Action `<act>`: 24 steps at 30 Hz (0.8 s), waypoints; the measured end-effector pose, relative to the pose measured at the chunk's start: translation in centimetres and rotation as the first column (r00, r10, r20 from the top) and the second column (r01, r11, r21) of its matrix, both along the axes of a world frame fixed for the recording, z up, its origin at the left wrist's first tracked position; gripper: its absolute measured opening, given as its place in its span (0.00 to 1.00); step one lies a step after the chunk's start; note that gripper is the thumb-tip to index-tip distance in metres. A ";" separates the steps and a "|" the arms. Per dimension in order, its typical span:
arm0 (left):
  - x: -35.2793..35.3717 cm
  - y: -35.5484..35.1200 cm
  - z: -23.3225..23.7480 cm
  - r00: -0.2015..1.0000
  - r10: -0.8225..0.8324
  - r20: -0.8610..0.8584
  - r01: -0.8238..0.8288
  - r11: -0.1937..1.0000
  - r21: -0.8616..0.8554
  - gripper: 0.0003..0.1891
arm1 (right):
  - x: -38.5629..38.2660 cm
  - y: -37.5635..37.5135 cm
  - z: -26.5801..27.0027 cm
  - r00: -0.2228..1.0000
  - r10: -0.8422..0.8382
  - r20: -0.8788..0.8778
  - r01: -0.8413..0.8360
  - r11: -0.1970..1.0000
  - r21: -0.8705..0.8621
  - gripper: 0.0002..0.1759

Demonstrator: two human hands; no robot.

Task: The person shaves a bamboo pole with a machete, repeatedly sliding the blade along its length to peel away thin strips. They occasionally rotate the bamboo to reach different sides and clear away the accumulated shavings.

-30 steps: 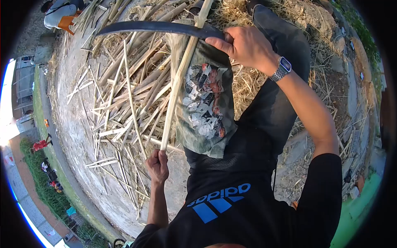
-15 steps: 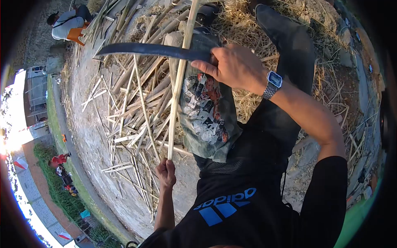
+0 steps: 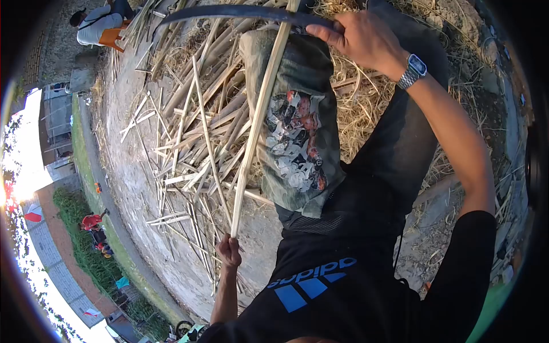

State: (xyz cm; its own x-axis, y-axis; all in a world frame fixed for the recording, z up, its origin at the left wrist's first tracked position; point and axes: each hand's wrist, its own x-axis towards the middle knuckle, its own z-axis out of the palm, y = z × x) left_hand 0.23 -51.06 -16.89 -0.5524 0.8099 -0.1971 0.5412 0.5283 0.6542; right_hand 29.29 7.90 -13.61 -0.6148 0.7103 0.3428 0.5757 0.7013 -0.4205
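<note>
My left hand [image 3: 229, 250] is closed around the near end of a long pale bamboo strip [image 3: 257, 134], which runs up and away from me across the cloth on my leg. In my right hand [image 3: 366, 41] is a machete [image 3: 229, 12] with a long, dark, slightly curved blade. I grip its handle, and the blade lies across the strip near the top of the view. A worn camouflage cloth with a printed picture [image 3: 297, 143] covers my thigh and knee beneath the strip.
Many split bamboo pieces [image 3: 189, 143] lie heaped on the ground left of my leg. Straw-like shavings [image 3: 363, 108] are scattered between my legs. At the upper left a person [image 3: 94, 27] sits on an orange chair [image 3: 112, 37]. More people [image 3: 94, 223] are farther off, by the grass.
My right hand has moved the machete farther up the strip, away from my body. The left hand still grips the near end. The whole view has shifted slightly.
</note>
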 end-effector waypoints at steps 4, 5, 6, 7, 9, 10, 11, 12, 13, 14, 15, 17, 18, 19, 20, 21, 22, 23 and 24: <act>0.4 2.4 -0.7 0.997 0.051 0.053 -0.052 0.998 0.018 0.23 | -1.8 -2.6 2.6 0.999 -0.042 0.010 0.043 0.996 -0.072 0.42; 0.2 2.4 -0.7 1.000 0.011 0.025 -0.011 1.000 -0.004 0.24 | -1.7 -4.4 2.6 1.000 0.030 0.003 -0.029 0.996 -0.078 0.43; 0.0 1.7 -0.8 0.999 0.015 0.036 -0.016 1.000 0.025 0.24 | -1.5 -4.8 1.8 0.996 0.087 -0.003 -0.087 0.996 0.001 0.42; -0.9 0.1 -0.7 1.000 0.009 0.028 -0.009 1.000 0.016 0.24 | -1.2 -4.6 1.0 0.989 0.147 -0.008 -0.145 0.985 0.089 0.41; -2.5 -3.4 -0.4 0.997 0.014 -0.077 -0.013 1.000 0.004 0.25 | 0.2 2.3 0.1 0.999 0.044 0.033 -0.046 0.996 0.072 0.36; -3.3 -4.5 -1.0 0.994 0.005 -0.107 -0.002 1.000 0.025 0.26 | 1.2 7.8 -1.9 0.998 -0.053 0.044 0.049 0.995 0.082 0.31; -3.4 -4.2 -1.0 0.993 0.046 -0.111 -0.043 0.999 0.031 0.26 | 1.4 10.1 0.0 0.935 -0.355 0.024 0.339 0.868 -0.362 0.48; -3.8 -5.8 -1.0 0.991 0.031 -0.133 -0.033 0.999 -0.010 0.26 | 2.2 11.5 4.4 0.863 -0.439 0.251 0.506 0.747 -0.433 0.43; -4.9 -7.4 -1.8 0.987 -0.001 -0.161 -0.004 1.000 -0.029 0.27 | 4.2 14.3 3.5 0.827 -0.545 0.142 0.556 0.754 -0.350 0.39; -4.7 -9.7 -2.0 0.983 0.018 -0.184 -0.013 1.000 0.028 0.27 | 5.5 17.7 2.0 0.799 -0.600 0.035 0.568 0.735 -0.371 0.40; -5.3 -11.4 -2.3 0.979 0.034 -0.200 -0.020 0.997 0.071 0.27 | 7.5 18.6 2.7 0.772 -0.634 0.042 0.595 0.698 -0.398 0.39; -5.8 -10.4 -2.0 0.984 0.040 -0.174 -0.044 0.999 -0.019 0.28 | 8.0 18.5 2.7 0.761 -0.643 0.081 0.609 0.666 -0.431 0.38; -4.2 -11.1 -2.1 0.987 0.079 -0.141 -0.096 0.988 -0.117 0.29 | 7.3 16.8 2.8 0.716 -0.674 -0.181 0.417 0.621 -0.663 0.36; -3.7 -9.6 -2.8 0.988 0.047 -0.145 -0.058 0.996 -0.070 0.30 | 7.0 14.7 2.9 0.569 -0.720 -0.397 0.152 0.567 -0.810 0.34; -2.1 -5.6 -1.5 0.996 0.056 -0.066 -0.062 0.992 -0.107 0.30 | 6.0 12.1 3.9 0.555 -0.698 -0.453 0.069 0.581 -0.811 0.32; -2.7 -5.1 -3.2 0.994 0.111 0.019 -0.108 0.989 -0.101 0.29 | 4.5 9.4 4.8 0.530 -0.682 -0.504 -0.016 0.586 -0.810 0.31; -2.3 -2.6 -3.2 0.990 0.116 0.080 -0.111 0.991 -0.070 0.27 | 3.4 7.9 4.5 0.545 -0.663 -0.513 -0.005 0.609 -0.793 0.28; -2.3 -0.1 -2.9 0.977 0.139 0.164 -0.120 0.986 -0.116 0.25 | 2.7 6.8 4.1 0.536 -0.619 -0.574 -0.074 0.642 -0.763 0.26; -1.9 2.1 -3.2 0.901 0.240 0.361 -0.232 0.970 -0.067 0.26 | 2.0 6.4 3.3 0.550 -0.606 -0.575 -0.066 0.654 -0.754 0.24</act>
